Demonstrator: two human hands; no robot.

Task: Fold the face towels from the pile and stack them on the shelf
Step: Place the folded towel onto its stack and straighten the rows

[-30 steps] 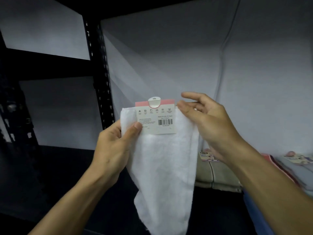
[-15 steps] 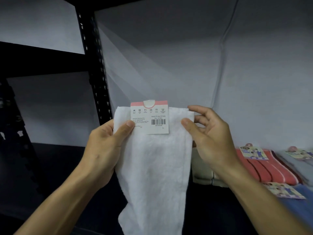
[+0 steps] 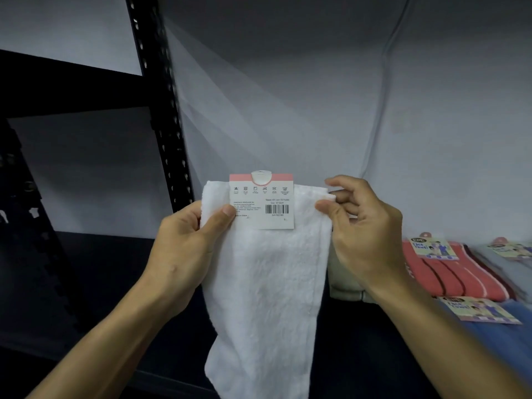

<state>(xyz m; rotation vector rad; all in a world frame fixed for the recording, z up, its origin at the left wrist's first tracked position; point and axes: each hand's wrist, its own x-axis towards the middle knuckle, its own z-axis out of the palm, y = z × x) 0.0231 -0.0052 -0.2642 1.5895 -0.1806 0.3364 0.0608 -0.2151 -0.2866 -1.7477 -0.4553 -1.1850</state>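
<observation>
white towel (image 3: 267,283) pinched by both hands' fingers (image 3: 324,207)

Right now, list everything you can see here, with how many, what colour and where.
white towel: one, white, hanging centre, held at its top corners
card tag: one, white with pink top band, on the towel's top edge
red towel: one, red with stripes, lying on the shelf at right, labelled
blue towel: one, blue, lower right, labelled
beige towel: one, beige, behind the right hand
shelf frame: one, black, left
left hand: pinches the towel's left corner
right hand: pinches the right corner
</observation>
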